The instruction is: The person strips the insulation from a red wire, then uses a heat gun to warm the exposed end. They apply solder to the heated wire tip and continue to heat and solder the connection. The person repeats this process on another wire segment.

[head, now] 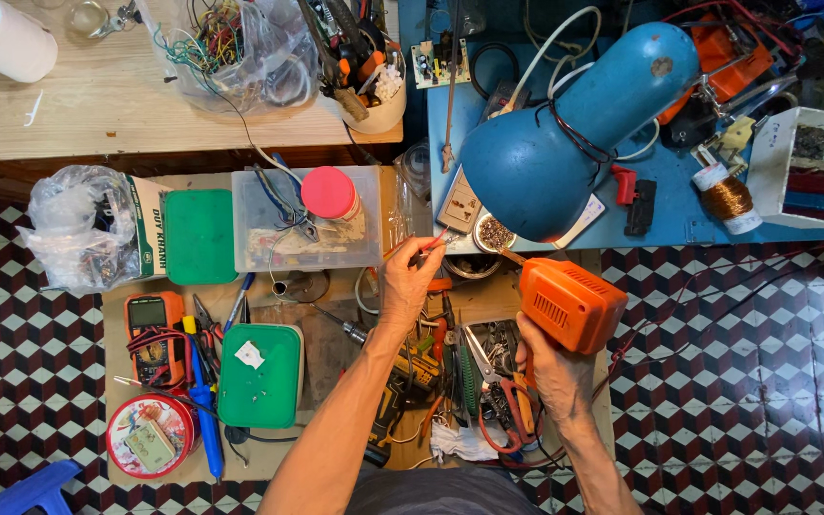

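Note:
My left hand (409, 283) is raised over the low work board, pinching a thin red wire (434, 242) between thumb and fingers. My right hand (553, 370) grips the handle of an orange soldering gun (569, 303), whose tip points toward the wire end near a small round tin (495, 233) of bits. A big blue desk lamp (574, 124) hangs over the spot and hides part of it.
On the board lie an orange multimeter (153, 334), a green lidded box (261, 374), a clear plastic tub (307, 221) with a pink-capped jar (328, 192), pliers and cutters (488, 381). A wooden bench (97, 95) and blue table (679, 205) stand beyond. Checkered floor (746, 381) surrounds.

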